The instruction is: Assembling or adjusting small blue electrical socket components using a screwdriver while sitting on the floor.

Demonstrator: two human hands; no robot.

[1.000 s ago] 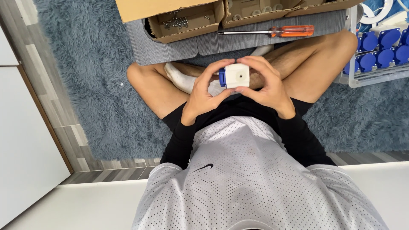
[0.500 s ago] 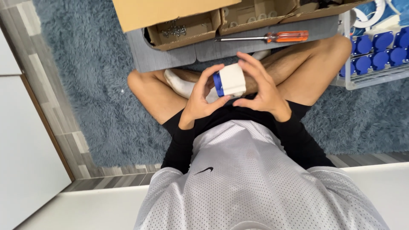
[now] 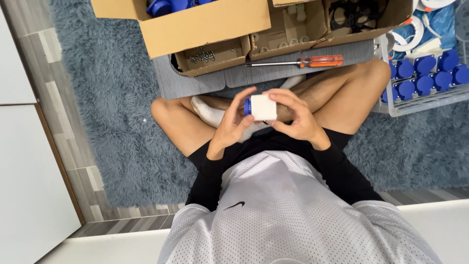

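**Socket block held in both hands above the lap**

Status of work. The white block (image 3: 264, 107) with a blue part (image 3: 247, 106) on its left face is lifted off the floor and held in front of the body. The blue part already sits against the white block; whether it is fully seated or fastened cannot be told from this view. The screwdriver (image 3: 298, 62) with the orange handle lies untouched on the grey mat (image 3: 205, 83), so any step that needs it appears not yet started. Judged from this, the piece is at a fitting or checking stage, with fastening likely left to do.

Position relative to the hands. The left hand (image 3: 232, 127) is closed around the block from the left and below, fingertips on the blue side. The right hand (image 3: 295, 120) grips it from the right, fingers curled over the top edge. The block lies between the two hands, touching both, above the crossed legs.

Surroundings. A small cardboard box (image 3: 211, 55) holding screws stands on the mat, near the screwdriver tip. A larger cardboard box (image 3: 195, 24) stands behind it. A clear crate (image 3: 425, 100) with further blue parts stands beside the right knee, well apart from the hands. All of this rests on a blue rug (image 3: 102, 98).
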